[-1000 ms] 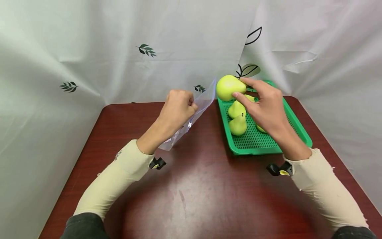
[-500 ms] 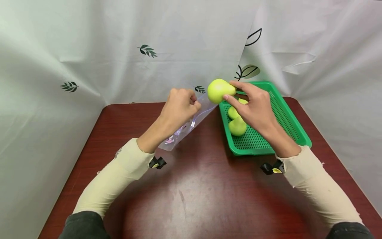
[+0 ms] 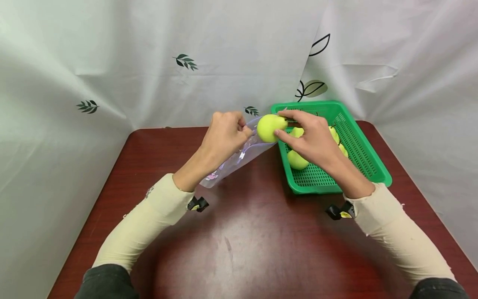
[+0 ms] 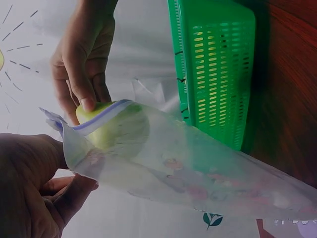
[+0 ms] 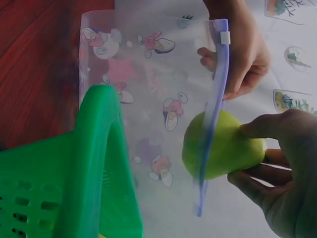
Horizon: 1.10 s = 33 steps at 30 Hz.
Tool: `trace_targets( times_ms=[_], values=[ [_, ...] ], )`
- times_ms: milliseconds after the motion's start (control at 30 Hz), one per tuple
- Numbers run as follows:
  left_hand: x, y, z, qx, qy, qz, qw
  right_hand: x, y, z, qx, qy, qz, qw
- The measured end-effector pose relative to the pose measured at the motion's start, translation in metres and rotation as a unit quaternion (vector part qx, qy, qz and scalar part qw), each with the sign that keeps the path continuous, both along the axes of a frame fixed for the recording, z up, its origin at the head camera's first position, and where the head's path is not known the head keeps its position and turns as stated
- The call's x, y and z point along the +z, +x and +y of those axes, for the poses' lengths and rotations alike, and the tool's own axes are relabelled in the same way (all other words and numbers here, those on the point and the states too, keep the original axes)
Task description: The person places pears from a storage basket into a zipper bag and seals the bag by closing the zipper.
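A yellow-green pear (image 3: 269, 128) is pinched by its narrow end in my right hand (image 3: 313, 137). In the right wrist view the pear (image 5: 237, 148) sits partly inside the mouth of a clear zip bag (image 5: 148, 64) with cartoon prints and a purple slider edge. My left hand (image 3: 225, 135) grips the bag (image 3: 239, 155) near its mouth, fingers curled, and the bag slants down toward the table. Through the film in the left wrist view, the pear's rounded end (image 4: 124, 131) shows behind the plastic.
Right of the bag, a green plastic basket (image 3: 313, 190) with several pears (image 3: 298, 159) stands on the dark red-brown table (image 3: 239, 241). A pale curtain (image 3: 224, 54) with leaf prints hangs behind and at the sides.
My right hand has brought the pear left and down from above the basket into the bag's mouth. The bag's mouth has tipped lower and spread wider; the left hand has stayed nearly still.
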<state>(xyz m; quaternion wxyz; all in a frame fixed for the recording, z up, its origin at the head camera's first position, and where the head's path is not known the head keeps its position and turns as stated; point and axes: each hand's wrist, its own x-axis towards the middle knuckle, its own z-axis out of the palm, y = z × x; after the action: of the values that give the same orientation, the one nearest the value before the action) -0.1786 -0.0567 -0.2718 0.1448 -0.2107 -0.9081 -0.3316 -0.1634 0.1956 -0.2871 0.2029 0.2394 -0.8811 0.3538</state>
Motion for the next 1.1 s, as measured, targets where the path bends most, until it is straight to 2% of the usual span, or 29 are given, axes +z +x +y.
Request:
trace_targets(
  times_ms=[233, 533, 1100],
  values=[
    [-0.001, -0.001, -0.001, -0.003, 0.0, 0.004, 1.0, -0.002, -0.002, -0.005, 0.008, 0.013, -0.018, 0.9997],
    [-0.001, 0.001, -0.002, -0.01, 0.018, -0.049, 0.9986, -0.004, -0.004, -0.005, 0.001, 0.029, -0.011, 0.9995],
    [-0.004, 0.001, -0.006, -0.013, 0.022, -0.08, 0.9964, -0.016, -0.002, 0.013, -0.019, 0.029, -0.024, 0.9991]
  ],
)
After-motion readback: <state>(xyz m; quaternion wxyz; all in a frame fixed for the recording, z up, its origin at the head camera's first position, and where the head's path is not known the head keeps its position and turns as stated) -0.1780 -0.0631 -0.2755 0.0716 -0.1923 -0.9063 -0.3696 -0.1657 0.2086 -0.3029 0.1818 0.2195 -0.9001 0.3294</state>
